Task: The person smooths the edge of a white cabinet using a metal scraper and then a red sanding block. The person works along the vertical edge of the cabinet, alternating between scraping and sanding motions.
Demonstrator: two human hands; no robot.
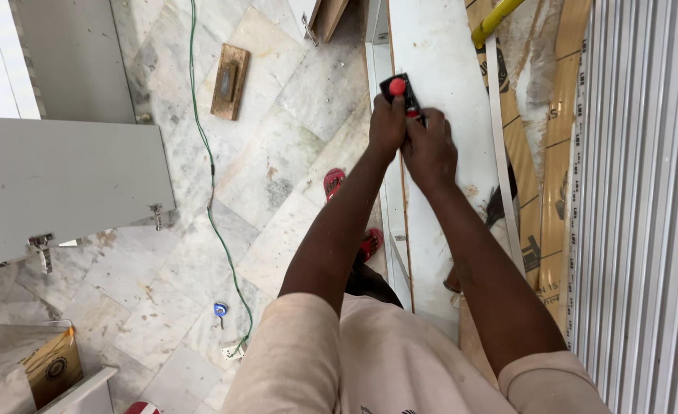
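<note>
I see both hands on one small black tool with a round red knob [402,90]: left hand [386,123] and right hand [429,149] fingers clamp it at the long flat white panel's [450,69] left edge.

Count of the things in the room

2 hands, the left hand [387,123] and the right hand [429,149], are on 1 black tool with a red knob [402,93]. On the floor are 1 wooden float [230,80], 1 green cable [210,165], 2 red sandals [333,182] and 1 small blue item [221,310].
</note>
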